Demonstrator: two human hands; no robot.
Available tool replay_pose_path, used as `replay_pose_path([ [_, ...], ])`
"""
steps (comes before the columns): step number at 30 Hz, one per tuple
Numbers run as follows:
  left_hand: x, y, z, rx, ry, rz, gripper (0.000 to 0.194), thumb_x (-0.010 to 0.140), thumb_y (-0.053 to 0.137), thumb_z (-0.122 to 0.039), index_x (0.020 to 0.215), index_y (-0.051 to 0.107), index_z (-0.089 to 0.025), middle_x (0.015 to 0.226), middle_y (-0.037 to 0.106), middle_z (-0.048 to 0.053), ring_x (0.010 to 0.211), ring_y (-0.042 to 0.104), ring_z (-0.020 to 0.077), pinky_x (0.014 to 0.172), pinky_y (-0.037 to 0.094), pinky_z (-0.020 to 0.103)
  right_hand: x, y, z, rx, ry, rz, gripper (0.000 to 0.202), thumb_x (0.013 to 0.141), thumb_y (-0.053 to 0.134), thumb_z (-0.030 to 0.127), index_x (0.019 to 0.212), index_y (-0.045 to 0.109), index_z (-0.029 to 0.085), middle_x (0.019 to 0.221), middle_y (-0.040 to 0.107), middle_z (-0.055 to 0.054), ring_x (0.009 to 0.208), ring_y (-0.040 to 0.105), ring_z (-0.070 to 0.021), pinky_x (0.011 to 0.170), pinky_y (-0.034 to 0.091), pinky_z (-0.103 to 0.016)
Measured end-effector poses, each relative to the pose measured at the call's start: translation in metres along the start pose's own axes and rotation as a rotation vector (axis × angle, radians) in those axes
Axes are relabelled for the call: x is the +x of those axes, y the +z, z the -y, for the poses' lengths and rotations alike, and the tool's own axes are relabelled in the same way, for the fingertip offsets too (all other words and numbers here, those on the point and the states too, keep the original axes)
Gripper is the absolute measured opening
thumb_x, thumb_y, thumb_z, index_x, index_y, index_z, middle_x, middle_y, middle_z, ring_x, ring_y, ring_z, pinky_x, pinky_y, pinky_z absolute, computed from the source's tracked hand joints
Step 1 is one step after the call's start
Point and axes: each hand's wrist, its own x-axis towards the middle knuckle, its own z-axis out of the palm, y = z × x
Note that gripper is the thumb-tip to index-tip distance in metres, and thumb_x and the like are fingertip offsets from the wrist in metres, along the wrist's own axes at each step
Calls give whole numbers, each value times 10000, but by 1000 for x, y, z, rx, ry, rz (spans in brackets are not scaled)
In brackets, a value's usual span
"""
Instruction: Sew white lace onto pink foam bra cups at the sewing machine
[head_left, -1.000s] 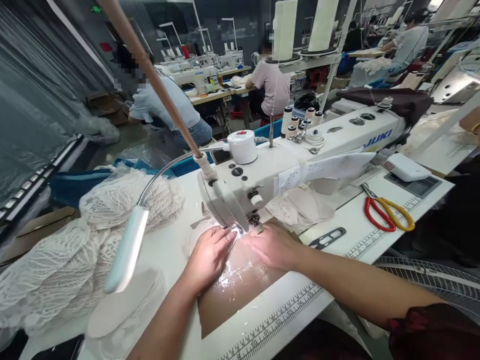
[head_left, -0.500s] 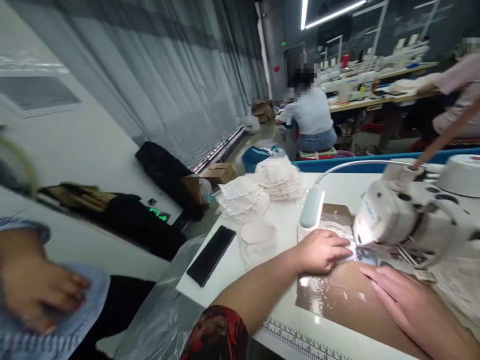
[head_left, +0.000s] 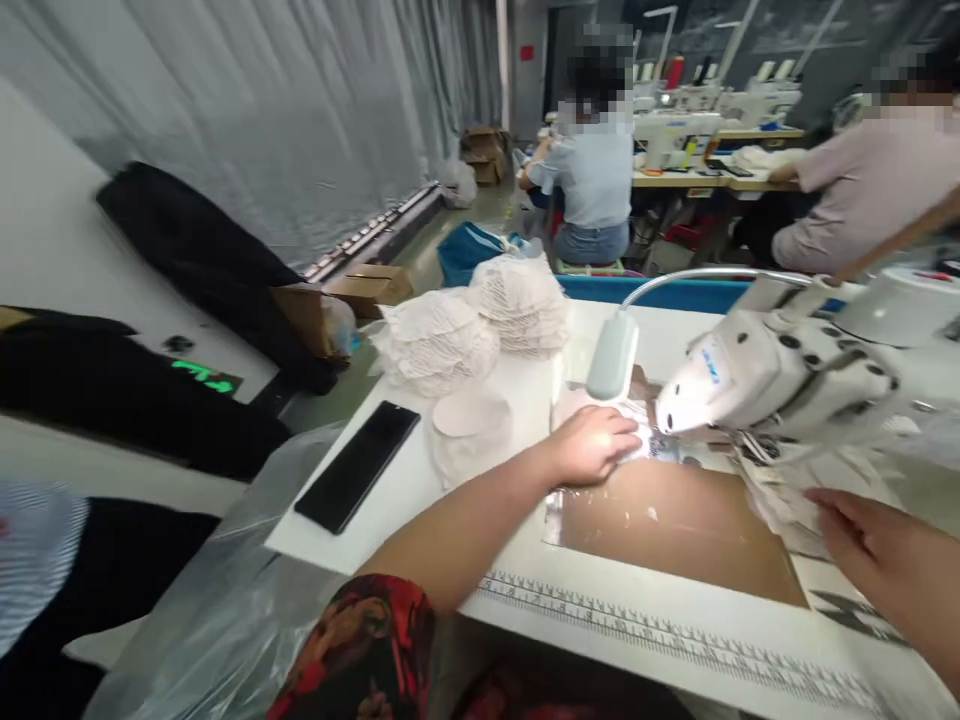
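Has lace stacks point(head_left: 442, 345) at left, well apart from both hands, past the near-left side of the lamp. Shows white fabric piece point(head_left: 574, 402) next, mostly under and just beyond left hand point(head_left: 596, 445), running toward needle area of machine head point(head_left: 720, 385). Rests left hand palm down there, fingers close together, pointing right toward needle. Puts brown sheet point(head_left: 675, 510) nearer the body, between hands. Right of needle, has pale fabric pile point(head_left: 784, 485), long side slanting down-right, toward the body. Holds right hand point(head_left: 881, 540) at pile's right side, index reaching left, other fingers curled; clearly nearer pile than left hand. Too blurred to tell if either thumb pinches cloth.
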Motion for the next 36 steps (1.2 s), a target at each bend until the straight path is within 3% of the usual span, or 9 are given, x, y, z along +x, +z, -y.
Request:
replay_pose_path([
  [2, 0, 2, 2, -18, -9, -51, 326, 850, 523, -194, 1152, 645, -173, 1274, 623, 90, 1136, 542, 261, 936, 431, 402, -4, -19, 27, 140, -30, 95, 357, 891, 433, 439, 998, 712, 245, 984, 757, -89, 875, 710, -286, 691, 550, -400],
  [4, 1, 3, 3, -17, -10, -82, 314, 883, 491, -199, 1158, 640, -174, 1266, 626, 93, 1155, 536, 251, 957, 418, 401, 0, -27, 60, 289, -204, 278, 335, 944, 406, 409, 1061, 692, 277, 1078, 735, -52, 986, 679, -229, 818, 529, -354],
  [6, 1, 3, 3, -2, -4, -90, 301, 904, 471, -202, 1151, 640, -174, 1255, 629, 97, 1167, 532, 244, 968, 410, 397, 8, -24, 85, 323, -363, 388, 336, 963, 378, 362, 1046, 688, 264, 983, 732, -52, 896, 674, -215, 741, 519, -343],
  [8, 1, 2, 2, 9, -1, -86, 296, 919, 461, -216, 1152, 638, -172, 1258, 628, 99, 1177, 528, 241, 977, 402, 401, 17, -14, 98, 335, -428, 390, 334, 963, 369, 300, 1045, 686, 236, 923, 717, -54, 847, 662, -207, 717, 502, -339],
  [14, 3, -8, -3, 54, -22, 3, 340, 960, 410, -282, 1213, 607, -170, 1311, 596, 102, 1219, 502, 260, 991, 391, 430, 25, 24, 92, 434, -394, 144, 268, 947, 434, 243, 982, 699, 220, 909, 718, -36, 811, 657, -172, 698, 472, -292],
  [18, 4, -22, -18, 123, -136, 138, 417, 958, 416, -427, 1200, 611, -148, 1266, 600, 128, 1090, 566, 281, 839, 471, 407, 21, 29, 90, 423, -394, 62, 275, 946, 436, 232, 945, 710, 226, 862, 713, -41, 764, 649, -172, 659, 456, -286],
  [23, 3, -31, -37, 76, -229, 269, 403, 961, 402, -455, 1055, 660, -160, 1080, 638, 99, 928, 598, 239, 660, 492, 334, 22, 23, 92, 422, -392, 25, 306, 951, 406, 217, 937, 711, 231, 859, 710, -45, 757, 640, -170, 645, 451, -278],
  [29, 6, -28, -45, 6, -156, 261, 379, 966, 398, -441, 856, 639, -169, 936, 626, 80, 876, 565, 215, 773, 487, 346, 19, 25, 91, 411, -429, -6, 302, 957, 417, 235, 920, 717, 228, 807, 695, -42, 708, 613, -155, 600, 424, -263],
  [36, 5, -22, -44, 36, -128, 268, 313, 961, 411, -331, 784, 600, -155, 864, 604, 66, 783, 547, 195, 685, 457, 329, 14, 28, 90, 430, -535, 25, 305, 962, 431, 267, 916, 730, 229, 759, 671, -41, 722, 591, -156, 642, 423, -273],
])
